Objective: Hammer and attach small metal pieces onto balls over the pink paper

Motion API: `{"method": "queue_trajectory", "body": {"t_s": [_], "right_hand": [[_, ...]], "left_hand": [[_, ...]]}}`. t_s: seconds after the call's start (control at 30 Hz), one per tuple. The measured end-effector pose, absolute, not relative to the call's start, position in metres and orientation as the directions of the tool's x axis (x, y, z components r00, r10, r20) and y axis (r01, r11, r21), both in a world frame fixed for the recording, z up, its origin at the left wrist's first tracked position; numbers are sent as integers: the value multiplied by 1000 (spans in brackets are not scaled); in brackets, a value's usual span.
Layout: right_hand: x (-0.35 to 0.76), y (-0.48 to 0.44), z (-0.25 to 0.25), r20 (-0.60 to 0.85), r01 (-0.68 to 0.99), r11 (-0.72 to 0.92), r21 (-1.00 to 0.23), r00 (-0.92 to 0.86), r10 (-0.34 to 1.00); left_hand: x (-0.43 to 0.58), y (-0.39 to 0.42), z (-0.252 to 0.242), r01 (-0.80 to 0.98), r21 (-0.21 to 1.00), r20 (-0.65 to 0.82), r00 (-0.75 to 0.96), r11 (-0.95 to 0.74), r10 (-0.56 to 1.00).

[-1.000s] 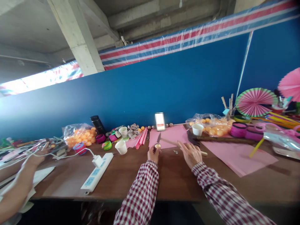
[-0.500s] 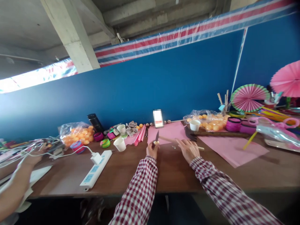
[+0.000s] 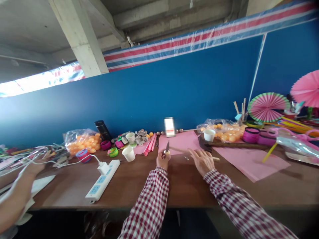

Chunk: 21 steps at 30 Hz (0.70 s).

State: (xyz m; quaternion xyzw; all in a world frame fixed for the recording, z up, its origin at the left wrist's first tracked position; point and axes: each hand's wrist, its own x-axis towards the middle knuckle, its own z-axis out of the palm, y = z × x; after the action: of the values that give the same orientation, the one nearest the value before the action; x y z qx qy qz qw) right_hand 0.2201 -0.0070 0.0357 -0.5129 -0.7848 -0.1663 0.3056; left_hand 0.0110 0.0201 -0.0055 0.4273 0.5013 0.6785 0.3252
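Observation:
My left hand (image 3: 163,160) is closed around a tool with a dark pointed blade (image 3: 167,146), its tip upward. Fingers cover most of its handle, so its exact kind is unclear. My right hand (image 3: 201,160) lies palm down over a thin wooden stick (image 3: 215,159), fingers stretched out. One end of the stick sticks out to the right; the other, blurred, reaches toward the blade. Between my hands a small shiny piece (image 3: 186,158) rests on the brown table (image 3: 183,186). Behind them lies a pink sheet (image 3: 185,141).
A white power strip (image 3: 103,181) and paper cup (image 3: 128,153) stand left. Bags of orange balls (image 3: 83,145) lie on both sides. A hammer (image 3: 234,144), another pink sheet (image 3: 254,162) and pink scissors (image 3: 311,134) are right. Another person's arm (image 3: 22,189) reaches in from the left.
The whole view has shifted slightly, with things appearing a little farther right and lower. Both hands keep nearly the same places and grips.

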Motion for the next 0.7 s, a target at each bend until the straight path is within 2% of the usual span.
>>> {"method": "queue_trajectory", "body": {"t_s": [0.17,0.37,0.57,0.7], "right_hand": [[219,-8,36,673,928,357,-112,-193,714],[219,-9,36,639,912,403,-78,-265,722],[219,-6,32,660,930,346,-125,-182,729],[219,-5,31,653,924,372,-84,-231,721]], "left_hand": [[11,19,-3,-5,952,275,-427,-306,861],[11,18,-2,-12,946,291,-413,-324,863],[11,21,-7,-144,936,245,-388,-321,889],[13,18,-6,-143,941,226,-411,-307,883]]}}
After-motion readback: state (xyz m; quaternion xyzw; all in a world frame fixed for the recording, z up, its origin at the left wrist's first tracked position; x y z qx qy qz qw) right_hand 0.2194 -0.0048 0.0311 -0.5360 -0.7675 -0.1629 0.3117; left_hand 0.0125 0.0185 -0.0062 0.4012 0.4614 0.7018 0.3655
